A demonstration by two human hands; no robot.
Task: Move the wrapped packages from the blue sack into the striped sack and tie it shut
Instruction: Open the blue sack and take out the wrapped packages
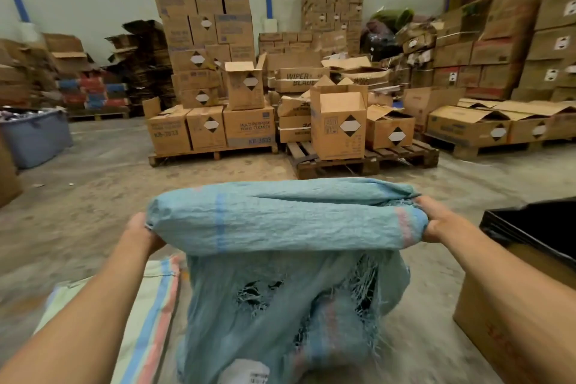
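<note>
The blue sack (280,221) is held up by its two ends, gripped by the left hand (141,232) and the right hand (436,221). It should be tipped slowly over the striped sack (156,296) on the floor. One white package (246,372) peeks out below, cut off; others cannot be seen.

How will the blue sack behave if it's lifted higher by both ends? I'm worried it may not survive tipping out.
The blue sack looks floppy: it sags and folds between the left hand and right hand. It probably tears easily, given the frayed holes in its lower part. A wrapped package showing at the bottom could slip out through such gaps.
</note>
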